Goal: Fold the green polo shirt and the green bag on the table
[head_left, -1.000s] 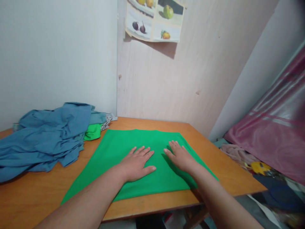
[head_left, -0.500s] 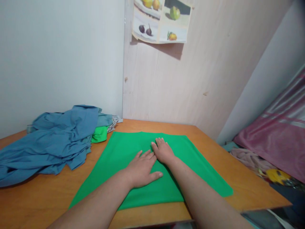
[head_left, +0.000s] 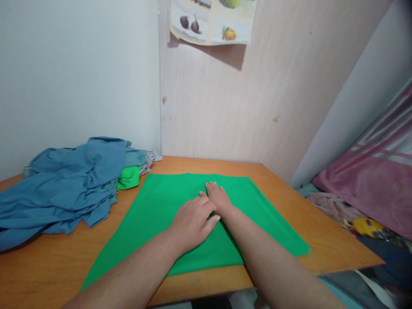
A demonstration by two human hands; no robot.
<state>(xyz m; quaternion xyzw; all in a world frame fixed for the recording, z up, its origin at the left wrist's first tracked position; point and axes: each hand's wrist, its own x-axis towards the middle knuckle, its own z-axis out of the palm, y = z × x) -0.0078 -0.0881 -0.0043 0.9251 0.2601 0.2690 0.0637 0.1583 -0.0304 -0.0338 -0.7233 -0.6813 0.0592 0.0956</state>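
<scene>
A green cloth [head_left: 154, 219] is spread flat on the wooden table, its far edge straight and its near edge close to the table's front. My right hand [head_left: 219, 198] lies palm down on the cloth's upper middle, fingers stretched out. Just left of it and touching or nearly touching it is my left hand [head_left: 192, 221], raised in an arch. The left fingers are curled under with the thumb drawn in towards them. Their tips, and anything between them, are hidden.
On the table [head_left: 54, 262] at the left sits a heap of blue clothes [head_left: 77, 180], with a bright green piece [head_left: 128, 177] and a striped piece [head_left: 148, 162] beside it. Pink satin fabric [head_left: 370, 184] hangs at the right. A fruit poster [head_left: 209, 25] is on the wall.
My left hand has gone from lying flat with fingers extended to arched with fingers curled, closer to my right hand. The right hand stays on the cloth. The view has tilted slightly down.
</scene>
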